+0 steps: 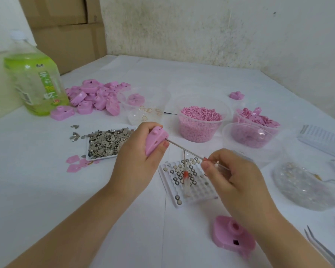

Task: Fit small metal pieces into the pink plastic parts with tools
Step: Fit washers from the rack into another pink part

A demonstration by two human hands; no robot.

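My left hand [137, 157] grips a pink plastic part [155, 139] above the table. My right hand [234, 180] pinches a thin metal rod tool [184, 149] whose tip goes into the side of that part. Below the rod lies a white honeycomb tray [199, 192] with small round metal pieces, and a second rod with a red collar [185, 174] rests on it. A flat white tray [102, 158] holds a heap of small grey metal pieces [106, 141]. Another pink part [233, 235] sits near my right wrist.
A pile of pink parts [94, 96] and a green bottle [34, 80] stand far left. Clear tubs of pink bits [200, 122] [256, 120] and a clear lid [306, 182] are to the right. Tweezers [321, 246] lie at the lower right.
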